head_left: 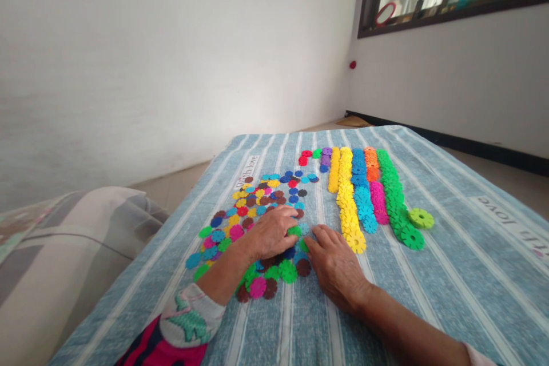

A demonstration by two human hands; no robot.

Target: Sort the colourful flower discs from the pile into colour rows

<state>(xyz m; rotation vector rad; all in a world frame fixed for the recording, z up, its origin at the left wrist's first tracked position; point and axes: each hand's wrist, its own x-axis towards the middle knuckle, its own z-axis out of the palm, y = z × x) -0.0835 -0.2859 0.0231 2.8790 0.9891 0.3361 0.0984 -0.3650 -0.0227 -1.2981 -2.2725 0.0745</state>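
Observation:
My left hand (275,232) rests over a loose spread of colourful notched plastic discs (237,233), its fingers bent and apart. A green disc (294,231) shows under its fingertips. Beside it, at the right edge of the spread, my right hand (337,263) lies low with fingers slightly parted. Its fingertips come close to another green disc (303,245); whether they touch it I cannot tell. The undersides of both hands are hidden. Nearer me lie a pink disc (258,287) and a brown disc (303,267).
Overlapping rows sorted by colour lie right of the spread: yellow discs (345,194), blue discs (359,168), magenta discs (378,201) and green discs (392,194). A lime disc (421,218) lies beside them. Striped cloth (446,274) covers the table. A draped object (98,234) stands left.

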